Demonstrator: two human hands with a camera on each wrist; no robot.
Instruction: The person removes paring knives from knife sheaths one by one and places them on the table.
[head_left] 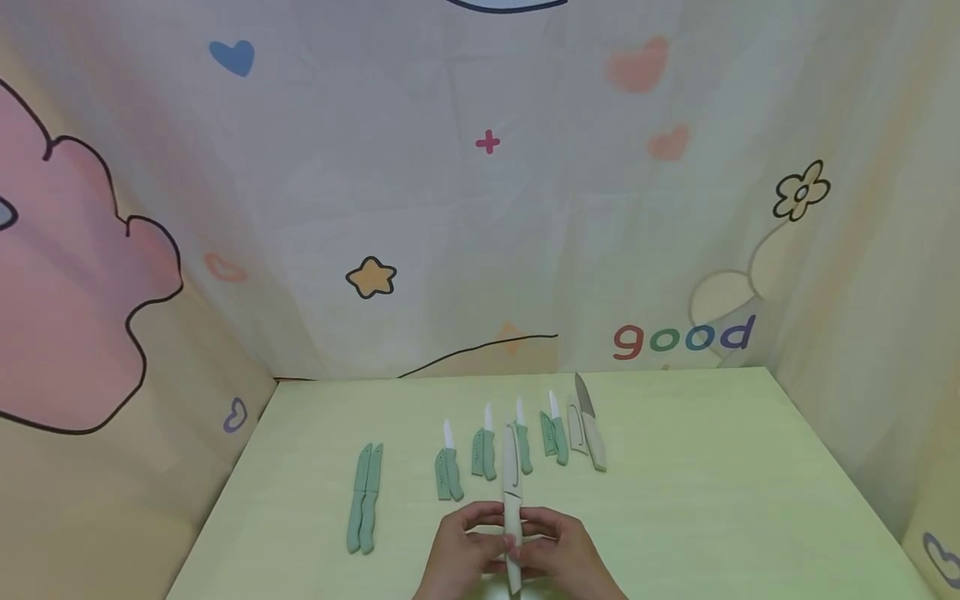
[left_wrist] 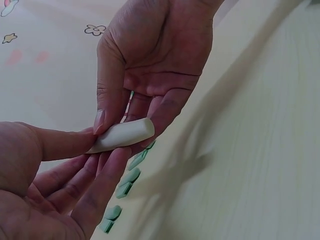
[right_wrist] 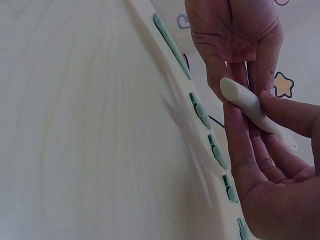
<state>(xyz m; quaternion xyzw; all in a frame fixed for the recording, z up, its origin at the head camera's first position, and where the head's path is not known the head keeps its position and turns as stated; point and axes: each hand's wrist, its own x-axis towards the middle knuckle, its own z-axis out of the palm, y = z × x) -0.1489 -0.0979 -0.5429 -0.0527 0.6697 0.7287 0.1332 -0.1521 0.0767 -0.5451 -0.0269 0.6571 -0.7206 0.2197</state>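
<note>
A cream-handled knife [head_left: 513,517] in its cream sheath [head_left: 512,458] is held above the near side of the table, its tip pointing away from me. My left hand [head_left: 467,546] pinches the handle from the left, thumb on top. From the other side my right hand [head_left: 562,546] grips the same handle, its fingers under it. Both wrist views show the rounded handle end [left_wrist: 135,131] between the two thumbs and the fingers below. Behind the held knife lies a small green knife [head_left: 524,450] with a white blade, its sheath partly hidden.
More green knives [head_left: 489,454] with bare white blades lie in a row, green sheaths [head_left: 442,475] beside them. Two sheathed green knives [head_left: 362,500] lie side by side at the left. At the row's right end lies a grey-bladed cream knife [head_left: 595,442] beside its sheath [head_left: 576,429].
</note>
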